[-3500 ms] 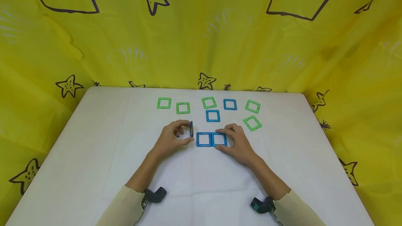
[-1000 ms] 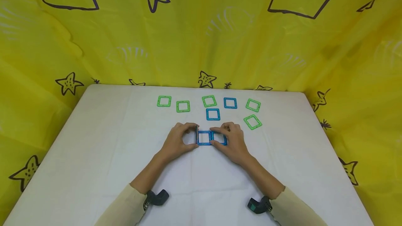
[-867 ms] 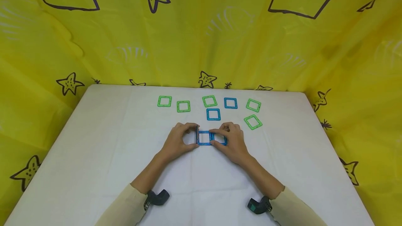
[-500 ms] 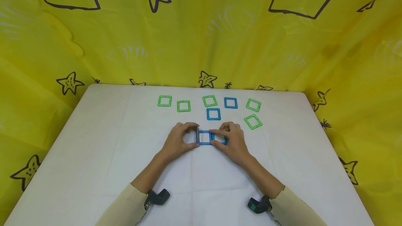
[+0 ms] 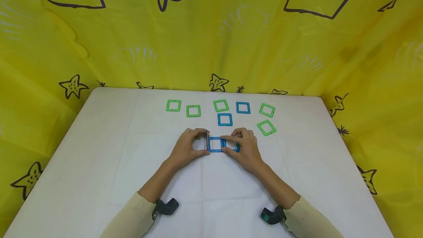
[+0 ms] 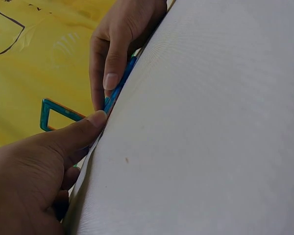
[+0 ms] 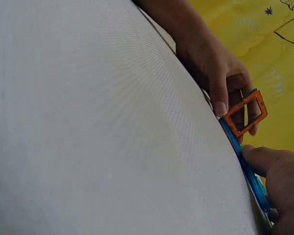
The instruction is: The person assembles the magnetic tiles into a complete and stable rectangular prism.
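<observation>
In the head view, my left hand pinches an upright square magnetic tile between thumb and fingers. That tile stands against the left edge of a flat blue magnetic tile. It looks teal in the left wrist view and shows an orange face in the right wrist view. A second flat blue tile adjoins the first on its right. Thumb and index finger of my right hand grip the flat pair at its front and back edges, near the seam. The right hand partly covers the second tile.
Farther back on the white table lie several loose green tiles, one of them a tilted tile to the right. Two more blue tiles, a nearer one and a farther one, lie among them. Yellow patterned cloth hangs behind.
Since the earliest frame, my left hand has brought the upright tile right, against the flat blue pair. My right hand has shifted slightly left to the seam. Over the last second both hands have barely moved.
</observation>
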The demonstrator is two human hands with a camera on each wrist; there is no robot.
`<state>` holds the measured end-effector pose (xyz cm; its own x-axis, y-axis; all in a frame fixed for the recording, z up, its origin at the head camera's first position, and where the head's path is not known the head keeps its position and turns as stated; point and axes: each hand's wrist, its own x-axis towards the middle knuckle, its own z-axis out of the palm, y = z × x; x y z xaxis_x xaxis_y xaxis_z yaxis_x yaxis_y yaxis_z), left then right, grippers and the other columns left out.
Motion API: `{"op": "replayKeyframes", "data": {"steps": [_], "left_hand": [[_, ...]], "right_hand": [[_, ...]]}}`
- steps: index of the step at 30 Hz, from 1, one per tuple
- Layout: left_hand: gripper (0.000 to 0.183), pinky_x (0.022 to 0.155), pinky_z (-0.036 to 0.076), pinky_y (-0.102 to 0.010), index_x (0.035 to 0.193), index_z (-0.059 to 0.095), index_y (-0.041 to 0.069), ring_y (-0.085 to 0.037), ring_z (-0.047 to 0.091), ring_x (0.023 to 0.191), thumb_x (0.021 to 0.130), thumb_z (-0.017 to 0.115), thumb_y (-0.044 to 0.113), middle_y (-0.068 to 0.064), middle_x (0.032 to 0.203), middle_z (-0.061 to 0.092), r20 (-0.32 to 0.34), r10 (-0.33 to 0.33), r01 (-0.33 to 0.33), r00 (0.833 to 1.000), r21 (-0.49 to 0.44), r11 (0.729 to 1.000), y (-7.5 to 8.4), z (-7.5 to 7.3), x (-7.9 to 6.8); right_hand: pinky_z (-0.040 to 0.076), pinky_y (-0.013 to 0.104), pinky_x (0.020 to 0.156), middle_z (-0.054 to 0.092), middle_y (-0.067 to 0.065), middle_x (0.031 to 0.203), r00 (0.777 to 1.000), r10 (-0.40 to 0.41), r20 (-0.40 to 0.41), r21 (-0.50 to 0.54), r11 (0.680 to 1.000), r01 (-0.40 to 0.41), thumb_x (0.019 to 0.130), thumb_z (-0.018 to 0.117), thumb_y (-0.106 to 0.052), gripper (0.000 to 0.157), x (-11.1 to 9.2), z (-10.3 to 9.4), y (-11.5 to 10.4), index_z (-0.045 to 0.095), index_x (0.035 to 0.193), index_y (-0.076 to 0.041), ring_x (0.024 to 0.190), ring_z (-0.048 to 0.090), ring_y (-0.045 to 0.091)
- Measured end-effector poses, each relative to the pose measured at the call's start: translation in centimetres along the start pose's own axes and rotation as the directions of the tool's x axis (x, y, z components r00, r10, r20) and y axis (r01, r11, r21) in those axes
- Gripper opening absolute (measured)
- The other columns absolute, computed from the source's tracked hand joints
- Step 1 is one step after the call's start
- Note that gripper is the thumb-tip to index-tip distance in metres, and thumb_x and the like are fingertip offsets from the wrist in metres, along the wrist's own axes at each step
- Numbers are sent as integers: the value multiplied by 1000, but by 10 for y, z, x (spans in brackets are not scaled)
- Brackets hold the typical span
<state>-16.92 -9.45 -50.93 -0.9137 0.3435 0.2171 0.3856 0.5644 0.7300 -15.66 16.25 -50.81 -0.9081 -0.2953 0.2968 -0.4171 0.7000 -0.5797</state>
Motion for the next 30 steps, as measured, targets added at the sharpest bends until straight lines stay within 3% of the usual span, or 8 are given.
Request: {"op": "replayKeyframes", "data": {"steps": [9,20,30], "left_hand": [[68,93,50,-41,137,66,15,-20,56,106,76,97,22,0,121,69,30,12,-12,999,-9,1000,0,-3,0],[66,92,50,-40,136,67,14,-19,56,105,77,97,20,1,121,72,17,18,-17,1000,-30,999,0,-3,0],[66,96,51,-41,138,68,16,-19,58,109,79,95,23,1,120,67,46,-15,17,999,-50,999,-1,-6,-1]], "right_hand": [[34,51,90,54,6,117,1000,-5,-7,12,1000,5,85,90,-26,37,-2,-2,-1,82,121,-24,107,44,30],[34,52,92,53,5,117,1000,-12,0,3,1000,12,86,90,-27,36,0,-2,1,82,121,-25,107,44,29],[34,53,92,54,5,118,1000,-3,8,0,1000,3,87,89,-27,36,0,-2,0,81,122,-25,108,45,29]]}}
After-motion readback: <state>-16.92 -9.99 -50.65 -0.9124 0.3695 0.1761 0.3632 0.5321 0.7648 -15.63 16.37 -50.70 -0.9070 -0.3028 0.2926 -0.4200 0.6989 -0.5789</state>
